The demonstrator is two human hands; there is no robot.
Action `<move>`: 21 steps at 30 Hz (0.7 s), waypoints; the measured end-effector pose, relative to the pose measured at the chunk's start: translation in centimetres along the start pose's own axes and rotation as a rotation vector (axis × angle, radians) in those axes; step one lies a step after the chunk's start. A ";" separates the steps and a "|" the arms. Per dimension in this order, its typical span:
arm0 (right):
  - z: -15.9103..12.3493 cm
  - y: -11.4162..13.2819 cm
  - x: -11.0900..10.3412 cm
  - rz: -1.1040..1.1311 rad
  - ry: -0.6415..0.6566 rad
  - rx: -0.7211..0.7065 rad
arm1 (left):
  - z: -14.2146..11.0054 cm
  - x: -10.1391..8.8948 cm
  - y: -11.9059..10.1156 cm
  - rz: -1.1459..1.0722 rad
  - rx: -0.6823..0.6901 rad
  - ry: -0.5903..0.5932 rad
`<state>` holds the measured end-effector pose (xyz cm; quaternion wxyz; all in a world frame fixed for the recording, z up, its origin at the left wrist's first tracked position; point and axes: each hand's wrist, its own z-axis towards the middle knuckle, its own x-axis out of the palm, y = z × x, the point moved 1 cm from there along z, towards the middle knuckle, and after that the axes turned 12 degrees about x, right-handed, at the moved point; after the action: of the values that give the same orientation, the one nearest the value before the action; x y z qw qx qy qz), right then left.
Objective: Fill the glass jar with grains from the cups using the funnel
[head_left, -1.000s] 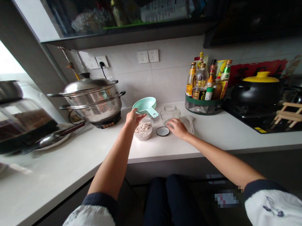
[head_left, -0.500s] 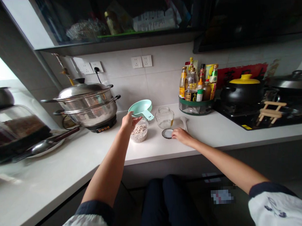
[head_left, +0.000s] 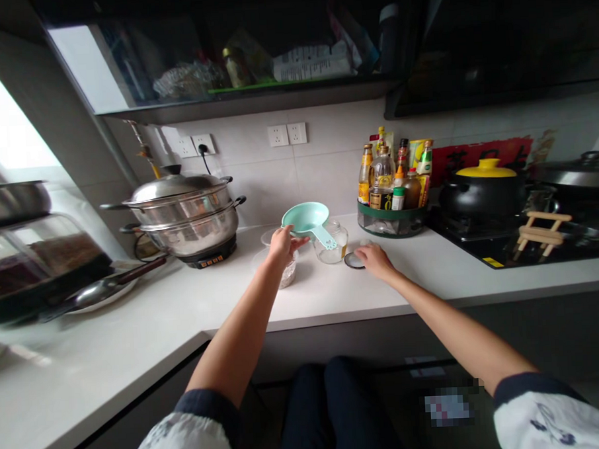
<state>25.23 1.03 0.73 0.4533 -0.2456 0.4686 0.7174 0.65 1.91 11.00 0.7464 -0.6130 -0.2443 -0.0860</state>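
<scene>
My left hand [head_left: 283, 244] is closed on a mint-green funnel [head_left: 306, 217] with a flat handle, its bowl facing up. The funnel hangs in the air, partly in front of a clear glass jar [head_left: 325, 253] that stands uncovered on the counter. Below my left hand is a clear tub [head_left: 288, 275] of pale flakes, largely hidden by the hand and wrist. My right hand [head_left: 375, 259] has its fingers pinched on the edge of a round dark-rimmed lid [head_left: 354, 260], low at the counter to the right of the jar.
On the white counter [head_left: 184, 322], a steamer pot [head_left: 190, 219] stands left and a green-rimmed rack [head_left: 391, 224] of bottles at the back right. Farther right are a black pot [head_left: 481, 190] with a yellow lid and a small wooden stand [head_left: 542, 230] on the hob. A cabinet hangs above.
My left hand has carried the funnel rightward from over the tub to the jar. My right hand has shifted the lid a little to the right, away from the jar's front.
</scene>
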 end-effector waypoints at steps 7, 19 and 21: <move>3.0 7.0 -7.9 0.587 0.152 0.201 | -0.6 3.7 1.1 0.012 0.108 0.108; 6.1 9.3 -9.8 -0.151 -0.035 0.027 | 0.1 5.0 1.7 0.300 0.382 0.277; 7.1 7.9 -10.0 -0.160 -0.046 0.034 | 0.7 3.8 3.3 0.570 0.466 0.252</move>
<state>23.53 1.99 15.19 0.5242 -0.2579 0.4489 0.6762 5.15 3.96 10.00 0.8838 -0.4549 0.0164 0.1078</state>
